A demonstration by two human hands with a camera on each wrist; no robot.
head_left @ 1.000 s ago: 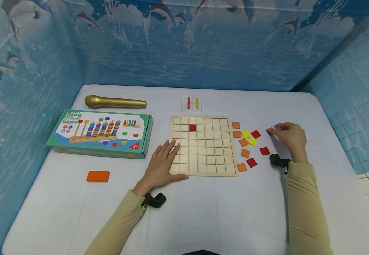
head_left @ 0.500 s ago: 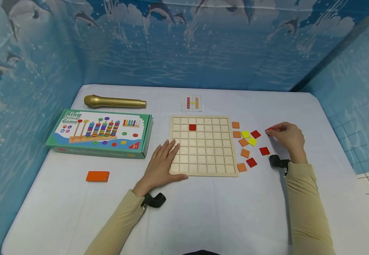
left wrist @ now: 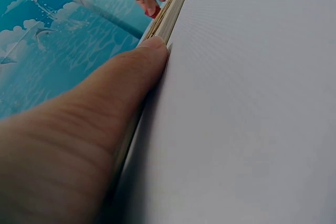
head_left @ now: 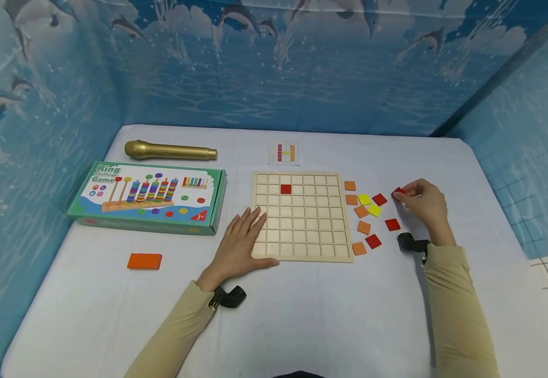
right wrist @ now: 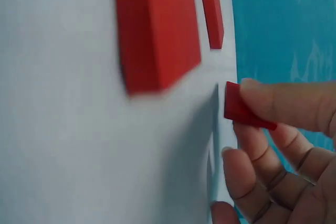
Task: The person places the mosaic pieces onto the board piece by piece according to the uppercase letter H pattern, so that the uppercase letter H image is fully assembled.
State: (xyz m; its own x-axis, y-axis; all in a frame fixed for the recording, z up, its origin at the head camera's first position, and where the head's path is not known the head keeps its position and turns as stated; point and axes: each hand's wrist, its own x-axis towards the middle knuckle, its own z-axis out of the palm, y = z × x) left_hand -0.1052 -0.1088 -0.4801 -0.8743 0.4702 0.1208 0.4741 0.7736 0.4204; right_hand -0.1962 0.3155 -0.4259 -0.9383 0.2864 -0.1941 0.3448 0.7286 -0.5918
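My right hand pinches a red square tile between thumb and fingers, to the right of the loose tiles. In the right wrist view the held tile is tilted above the white cloth. My left hand lies with fingers spread over the lower left corner of the wooden grid board. Its thumb runs along the board's near edge in the left wrist view. One red tile sits in a cell of the board's second row. Behind the board lies a small pattern card printed with a coloured H shape.
Several orange tiles, yellow tiles and red tiles lie scattered right of the board. At the left are a Ring Challenge Game box, a gold microphone and an orange block.
My right hand has shifted slightly left with the red tile, which now shows more of its face. The left hand has stayed in place on the board.
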